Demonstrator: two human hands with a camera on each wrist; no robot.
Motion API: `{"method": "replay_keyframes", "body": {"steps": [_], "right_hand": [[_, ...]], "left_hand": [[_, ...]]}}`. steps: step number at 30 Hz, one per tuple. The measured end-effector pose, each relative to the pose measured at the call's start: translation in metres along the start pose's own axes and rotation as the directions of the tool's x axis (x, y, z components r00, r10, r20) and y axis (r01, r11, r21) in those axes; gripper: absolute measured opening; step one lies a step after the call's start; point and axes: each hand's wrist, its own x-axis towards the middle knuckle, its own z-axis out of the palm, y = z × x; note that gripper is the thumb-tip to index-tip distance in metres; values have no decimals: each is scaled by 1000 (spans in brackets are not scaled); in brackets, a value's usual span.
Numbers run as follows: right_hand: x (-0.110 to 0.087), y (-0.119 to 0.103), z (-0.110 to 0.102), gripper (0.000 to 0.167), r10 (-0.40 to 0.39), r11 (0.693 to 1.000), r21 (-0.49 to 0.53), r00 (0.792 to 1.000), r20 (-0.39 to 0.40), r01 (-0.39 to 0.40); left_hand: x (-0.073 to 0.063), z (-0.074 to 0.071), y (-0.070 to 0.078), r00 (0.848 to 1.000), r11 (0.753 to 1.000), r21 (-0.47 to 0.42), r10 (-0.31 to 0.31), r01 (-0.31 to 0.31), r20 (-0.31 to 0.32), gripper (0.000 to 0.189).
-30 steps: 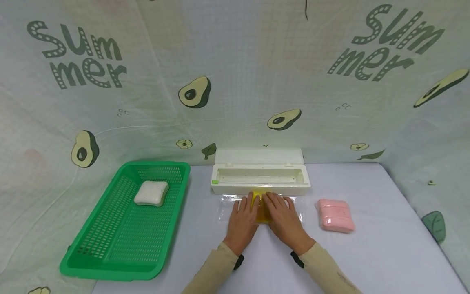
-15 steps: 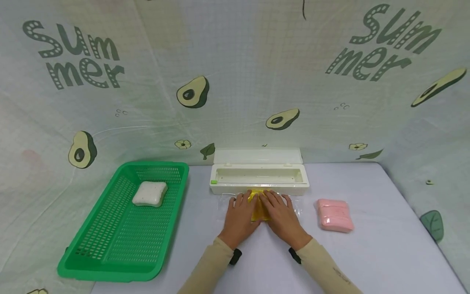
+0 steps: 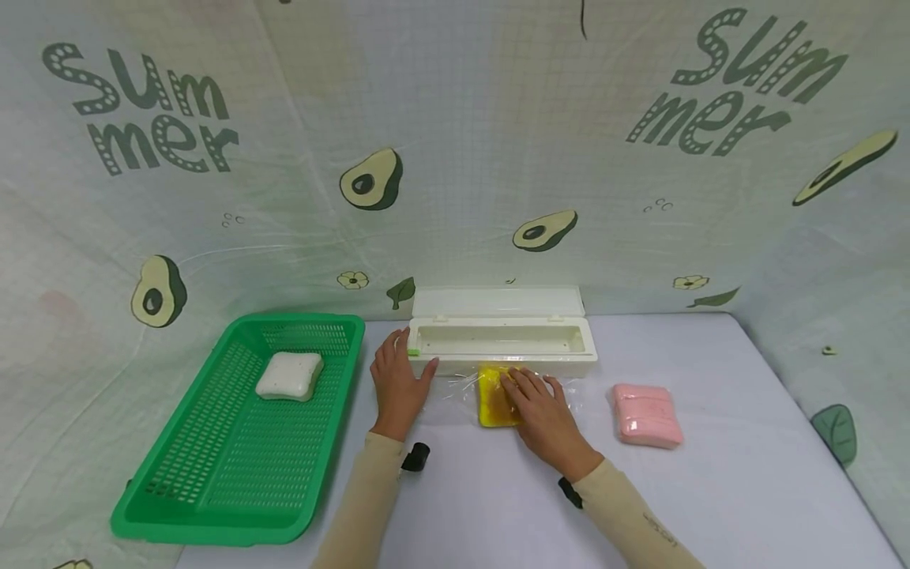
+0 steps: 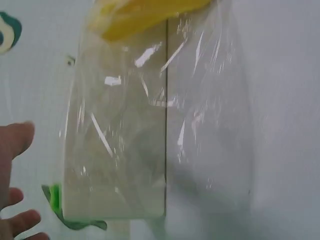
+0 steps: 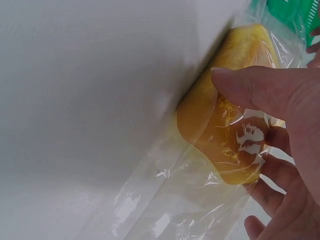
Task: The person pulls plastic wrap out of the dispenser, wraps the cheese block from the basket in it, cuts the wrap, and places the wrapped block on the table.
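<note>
My right hand (image 3: 547,415) holds a yellow sponge-like block (image 3: 493,405), thumb on one side and fingers on the other in the right wrist view. Clear plastic film (image 4: 210,130) covers the block and spreads out flat on both sides. Behind it stands a long white box (image 3: 501,367) with its lid up and a green slider (image 3: 414,352) at the left end. By that end is my left hand (image 3: 401,391), fingers spread and holding nothing. Whether it touches the box I cannot tell.
On the left stands a green plastic basket (image 3: 334,442) with a white block (image 3: 290,375) inside. A pink block (image 3: 647,416) in film lies to the right on the white table (image 3: 490,506). A patterned cloth (image 3: 455,158) hangs behind.
My left hand has left the yellow block and moved left to the box's end, uncovering the block's left side. My right hand stays on the block.
</note>
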Motion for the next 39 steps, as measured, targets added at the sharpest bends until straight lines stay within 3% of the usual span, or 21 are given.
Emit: {"method": "replay_keyframes", "body": {"steps": [5,9,18,25,29,35,39], "right_hand": [[-1,1,0,73,1,1000,11,1000,6,-2],[-1,0,0,75,-2,1000,14,1000,8,2],[0,-2,-2,78,11,1000,23,1000,29,-12],[1,-2,-5,80,18,1000,21,999,49,-19],[4,-6,-11,81,23,998,60,1000,6,-23],[27,-31,-18,60,5,985,173,995,-99,13],[51,-50,-15,51,-13,982,186,996,-83,29]], "left_hand": [[6,-3,-11,994,1000,11,-14,13,108,77],[8,0,-18,990,1000,15,-25,23,141,78],[10,10,-35,994,998,61,1,-8,107,80],[11,12,-39,997,996,86,24,-29,67,80],[11,10,-40,998,996,78,25,-30,62,80],[12,11,-42,998,996,89,24,-29,55,79],[12,12,-43,998,995,100,18,-24,55,80]]}}
